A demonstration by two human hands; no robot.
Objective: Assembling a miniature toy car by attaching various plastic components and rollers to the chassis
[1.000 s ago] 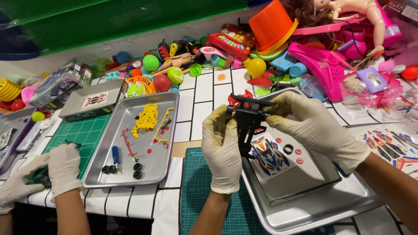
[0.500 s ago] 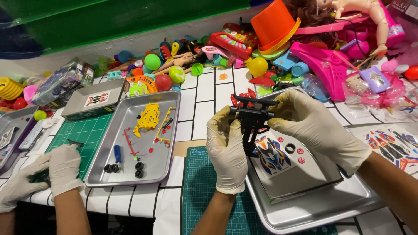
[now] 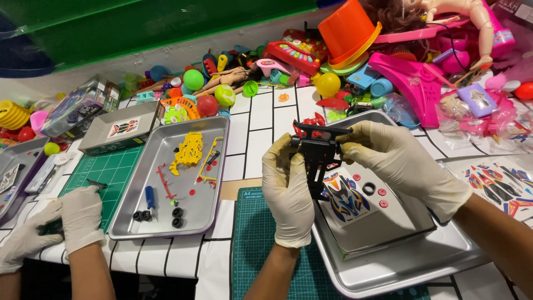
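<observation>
I am looking down over a bench (image 3: 261, 119) with a white top ruled in black lines, crowded along its far edge with bright plastic toys. My left hand (image 3: 288, 191), in a pale glove, is clenched around the lower part of a black toy car chassis (image 3: 317, 155), holding it up on end above the bench. My right hand (image 3: 397, 164), gloved the same way, grasps the top of the chassis between fingertips and thumb, where a red piece shows behind the black frame.

How far along the build is: the chassis looks like a bare frame, with no wheels and no body shell on it. Under my hands a grey box (image 3: 383, 222) sits in a metal tray (image 3: 388, 272), and on it lie a sticker sheet (image 3: 344, 197), a loose black ring and a few small red discs, none yet fitted.

To the left a second metal tray (image 3: 133, 222) holds what seems left to do: a yellow parts frame (image 3: 189, 151), thin red and yellow sprues, small black wheels (image 3: 176, 216) and a blue-handled screwdriver (image 3: 150, 199). I cannot tell from this view whether any small fitting is already seated inside the chassis.

At the far left another person's gloved hands (image 3: 66, 219) rest on a green cutting mat (image 3: 108, 178) (their own work, apart from mine).
</observation>
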